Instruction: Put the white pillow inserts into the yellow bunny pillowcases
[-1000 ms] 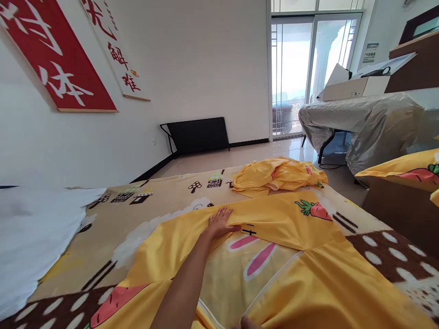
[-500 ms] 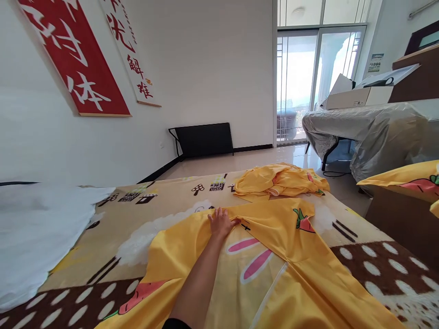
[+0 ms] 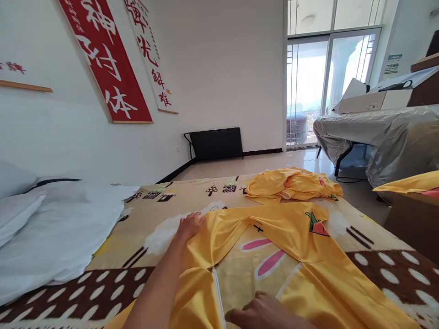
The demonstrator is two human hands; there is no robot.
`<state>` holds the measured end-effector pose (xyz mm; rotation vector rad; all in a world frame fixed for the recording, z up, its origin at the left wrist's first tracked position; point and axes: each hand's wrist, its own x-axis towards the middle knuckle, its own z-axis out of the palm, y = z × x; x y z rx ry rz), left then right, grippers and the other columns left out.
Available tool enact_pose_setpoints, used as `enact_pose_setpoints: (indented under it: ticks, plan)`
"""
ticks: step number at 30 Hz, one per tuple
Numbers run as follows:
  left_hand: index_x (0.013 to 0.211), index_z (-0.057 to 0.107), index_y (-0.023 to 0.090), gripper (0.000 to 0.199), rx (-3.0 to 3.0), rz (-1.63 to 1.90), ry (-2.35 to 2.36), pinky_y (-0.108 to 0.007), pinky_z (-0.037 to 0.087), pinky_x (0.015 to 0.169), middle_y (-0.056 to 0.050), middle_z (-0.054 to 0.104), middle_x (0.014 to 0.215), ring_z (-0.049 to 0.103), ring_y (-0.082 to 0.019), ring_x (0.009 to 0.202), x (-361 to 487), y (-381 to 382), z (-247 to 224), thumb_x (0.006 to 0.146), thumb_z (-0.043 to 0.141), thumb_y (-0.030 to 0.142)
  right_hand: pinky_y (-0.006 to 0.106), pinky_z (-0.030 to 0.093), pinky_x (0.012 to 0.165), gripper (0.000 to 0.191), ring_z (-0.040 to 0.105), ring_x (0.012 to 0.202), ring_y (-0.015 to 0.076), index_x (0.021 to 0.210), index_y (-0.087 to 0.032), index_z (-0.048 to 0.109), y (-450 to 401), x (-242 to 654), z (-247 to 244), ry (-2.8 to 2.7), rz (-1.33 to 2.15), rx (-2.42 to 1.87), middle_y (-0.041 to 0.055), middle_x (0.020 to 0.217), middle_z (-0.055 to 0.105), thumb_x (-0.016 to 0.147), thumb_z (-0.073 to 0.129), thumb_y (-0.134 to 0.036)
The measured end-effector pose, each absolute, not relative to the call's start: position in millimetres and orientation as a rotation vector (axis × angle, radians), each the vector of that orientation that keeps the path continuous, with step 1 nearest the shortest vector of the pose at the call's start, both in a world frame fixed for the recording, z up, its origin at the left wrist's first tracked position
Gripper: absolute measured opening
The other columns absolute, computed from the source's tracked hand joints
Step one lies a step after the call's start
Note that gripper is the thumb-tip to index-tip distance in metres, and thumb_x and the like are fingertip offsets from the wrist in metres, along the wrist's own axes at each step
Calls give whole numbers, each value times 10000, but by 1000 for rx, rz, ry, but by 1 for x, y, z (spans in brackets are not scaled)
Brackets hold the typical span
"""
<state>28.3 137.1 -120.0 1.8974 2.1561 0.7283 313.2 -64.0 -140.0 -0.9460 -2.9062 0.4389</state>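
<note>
A shiny yellow cloth [image 3: 310, 285] with carrot prints lies spread in front of me. In its middle, pale edging strips run along both sides of a cream panel [image 3: 240, 274] with pink rabbit ears. My left hand [image 3: 191, 226] is at the cloth's far left corner, fingers drawn together on its edge; the forearm hides part of the left side. Low in the view, my right hand [image 3: 269, 313] hovers over or rests on the cream panel, fingers apart and nothing visible in them. Whether it touches the cloth is unclear.
Beneath is a patterned beige and brown blanket [image 3: 154, 228]. A crumpled yellow cloth [image 3: 295, 185] lies at the far edge, white bedding [image 3: 68, 228] at left. Yellow fabric tops a brown box [image 3: 411, 224] at right. Beyond stand a plastic-covered table [image 3: 384, 125] and a black folded frame [image 3: 216, 144].
My left hand has moved left from the middle of the cloth's far edge to its corner. My right hand has come into view at the bottom. The view has turned slightly left.
</note>
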Motion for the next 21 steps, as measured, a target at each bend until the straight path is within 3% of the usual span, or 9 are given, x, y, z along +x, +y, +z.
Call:
enact_pose_setpoints:
  ticks: [3,5,10,15,21]
  plan:
    - [1087,589,137,311,1474,1006,2299,-500,391,1010,-101,575,1204,509,-242,1167,-40,111,-119,865,564,354,238,457,611,350,676,733,195,1097,-264,671,-62,323,-138,-2654,807,-1082,28,808,731,788,601,-413]
    - [1036,589,126,285,1150,1215,2302,-433,475,905,-84,607,1090,575,-209,1030,-83,89,-120,880,540,360,182,392,534,305,641,687,139,1043,-270,700,-60,328,-139,-2521,1089,-1107,1,809,718,770,587,-345]
    - [1029,518,129,242,500,1727,1916,-285,529,658,-28,594,819,601,-122,687,-171,24,-128,935,416,328,156,316,490,324,521,577,73,970,-186,728,-56,324,-145,-2283,1477,-1156,-25,638,589,722,520,-197]
    - [1113,434,123,232,127,1982,1526,-239,539,634,-57,569,814,622,-140,699,-231,-24,-126,912,376,224,180,351,510,319,505,565,87,973,-125,705,-57,318,-152,-2166,1564,-1148,-16,607,530,736,512,-216]
    - [1192,353,155,332,-23,2098,1309,-251,560,634,-79,579,920,636,-150,759,-269,-30,-131,870,425,190,194,373,524,338,498,569,94,1024,-142,674,-56,326,-173,-2082,1651,-1105,-16,612,509,813,527,-363]
